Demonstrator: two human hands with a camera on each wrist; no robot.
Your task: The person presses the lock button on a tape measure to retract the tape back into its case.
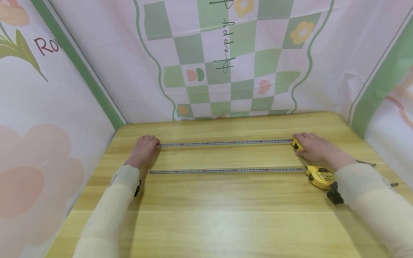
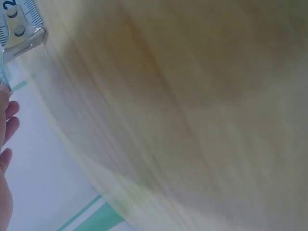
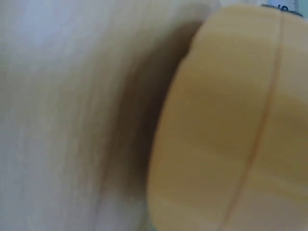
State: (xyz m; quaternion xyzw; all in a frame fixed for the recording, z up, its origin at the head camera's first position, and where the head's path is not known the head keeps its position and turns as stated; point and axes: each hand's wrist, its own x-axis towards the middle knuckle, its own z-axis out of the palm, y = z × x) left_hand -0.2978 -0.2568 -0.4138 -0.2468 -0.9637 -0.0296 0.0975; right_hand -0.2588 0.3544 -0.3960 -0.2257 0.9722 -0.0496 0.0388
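Note:
Two tape measures lie pulled out side by side across the table. At the far one, my left hand (image 1: 145,148) pinches the end of the blade (image 1: 226,143), its fingertips covering that end. The yellow case (image 1: 296,144) of the same tape is gripped by my right hand (image 1: 311,146), which hides most of it. Closer to me, the second blade (image 1: 226,170) runs from a metal end hook (image 2: 21,31) to its yellow case (image 1: 320,177). No hand touches this nearer tape. In the right wrist view a yellow case (image 3: 216,125) fills the right side.
The wooden table (image 1: 213,218) meets printed cloth (image 1: 222,53) at its back and sides. A black object (image 1: 335,195) shows beside the nearer case, close to my right sleeve. Past the right forearm, a thin dark piece (image 1: 367,163) lies on the table.

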